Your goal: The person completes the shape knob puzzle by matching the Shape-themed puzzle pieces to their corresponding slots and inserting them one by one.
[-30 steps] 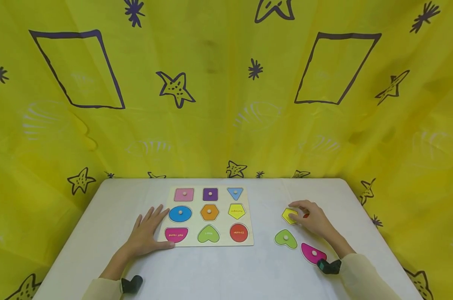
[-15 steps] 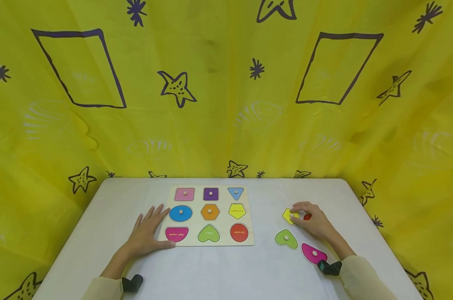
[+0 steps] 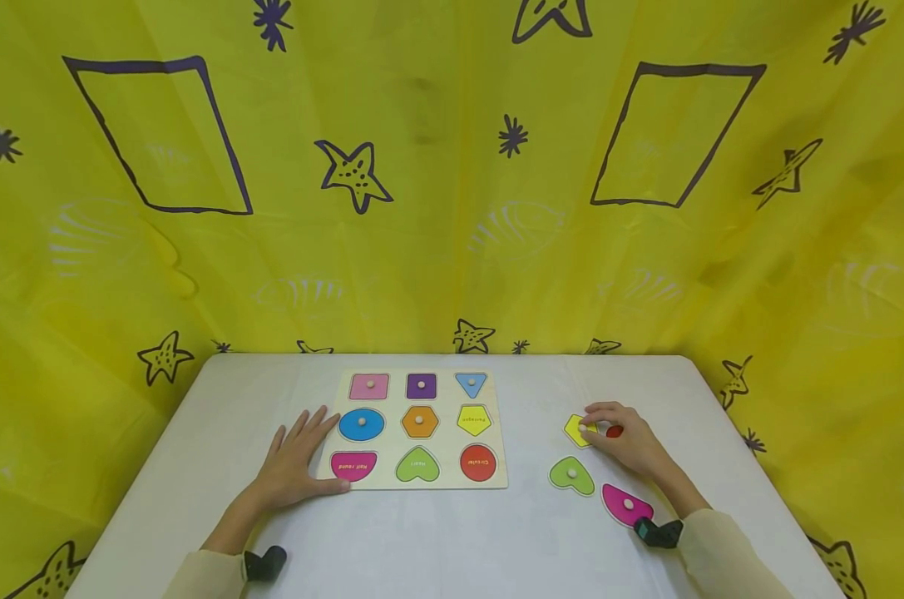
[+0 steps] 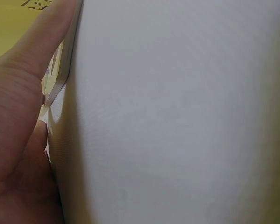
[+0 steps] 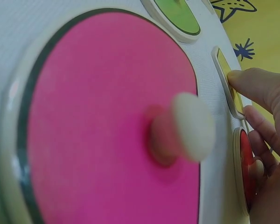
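A wooden shape puzzle board [image 3: 449, 478] lies on the table; its front row and the yellow pentagon recess show printed names without knobs. My left hand [image 3: 290, 467] rests at the board's left side, fingers spread along the edge and thumb at the near corner. On the right, my right hand [image 3: 631, 439] pinches the yellow pentagon piece [image 3: 574, 430] by its knob, thumb and forefinger around it. Beside it, partly hidden under that hand, is a red piece [image 5: 245, 161]. Nearer lie a green heart piece [image 3: 562, 476] and a magenta half-round piece [image 5: 93, 121], both knob up.
Knobbed pieces fill the board's back row and two middle places, among them a blue oval [image 3: 354, 428] and an orange hexagon [image 3: 414, 430]. A white cloth covers the table [image 3: 452, 549]. Behind it hangs a yellow patterned curtain [image 3: 422, 274].
The right thumb and forefinger have drawn in slightly toward the pentagon piece's knob, which now shows between them. The left hand, board and loose pieces have stayed in place.
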`<state>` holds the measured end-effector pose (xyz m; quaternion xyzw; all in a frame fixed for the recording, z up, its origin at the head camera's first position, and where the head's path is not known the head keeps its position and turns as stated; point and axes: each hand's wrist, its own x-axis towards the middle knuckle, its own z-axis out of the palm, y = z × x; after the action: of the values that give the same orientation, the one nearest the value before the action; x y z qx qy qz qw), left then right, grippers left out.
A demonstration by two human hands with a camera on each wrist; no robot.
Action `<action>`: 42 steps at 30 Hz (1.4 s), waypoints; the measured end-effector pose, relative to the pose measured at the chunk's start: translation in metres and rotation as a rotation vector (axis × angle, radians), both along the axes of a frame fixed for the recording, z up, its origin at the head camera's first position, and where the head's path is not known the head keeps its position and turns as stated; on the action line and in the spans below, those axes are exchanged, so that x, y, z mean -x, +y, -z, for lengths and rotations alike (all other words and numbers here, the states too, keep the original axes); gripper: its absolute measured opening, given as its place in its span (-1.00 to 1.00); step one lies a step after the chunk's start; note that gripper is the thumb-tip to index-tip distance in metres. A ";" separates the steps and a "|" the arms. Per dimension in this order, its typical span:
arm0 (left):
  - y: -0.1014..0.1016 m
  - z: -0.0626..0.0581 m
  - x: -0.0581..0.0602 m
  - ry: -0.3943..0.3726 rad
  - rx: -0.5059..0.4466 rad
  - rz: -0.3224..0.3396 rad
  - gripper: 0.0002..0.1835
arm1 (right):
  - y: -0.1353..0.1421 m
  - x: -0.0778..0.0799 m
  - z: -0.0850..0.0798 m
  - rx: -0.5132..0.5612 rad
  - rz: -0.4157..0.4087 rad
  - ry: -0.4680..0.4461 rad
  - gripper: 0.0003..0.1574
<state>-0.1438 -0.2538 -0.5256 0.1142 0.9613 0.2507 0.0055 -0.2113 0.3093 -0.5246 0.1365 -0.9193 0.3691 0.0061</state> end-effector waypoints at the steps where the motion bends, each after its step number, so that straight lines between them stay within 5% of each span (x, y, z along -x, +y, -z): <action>1: 0.000 -0.001 0.000 -0.006 0.004 -0.002 0.22 | 0.000 0.000 0.000 0.001 0.001 0.000 -0.81; 25: 0.001 -0.002 -0.001 -0.012 0.020 -0.012 0.21 | 0.001 -0.001 0.004 0.026 0.009 0.034 -0.79; 36: 0.001 0.002 -0.001 0.058 -0.010 0.003 0.21 | 0.000 -0.002 0.002 0.019 0.028 0.032 -0.76; 42: 0.003 -0.001 -0.001 0.001 0.010 -0.014 0.21 | -0.003 -0.003 -0.001 0.006 0.028 0.026 -0.77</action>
<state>-0.1427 -0.2513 -0.5243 0.1075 0.9634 0.2457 0.0039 -0.2080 0.3067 -0.5231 0.1282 -0.9199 0.3700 0.0238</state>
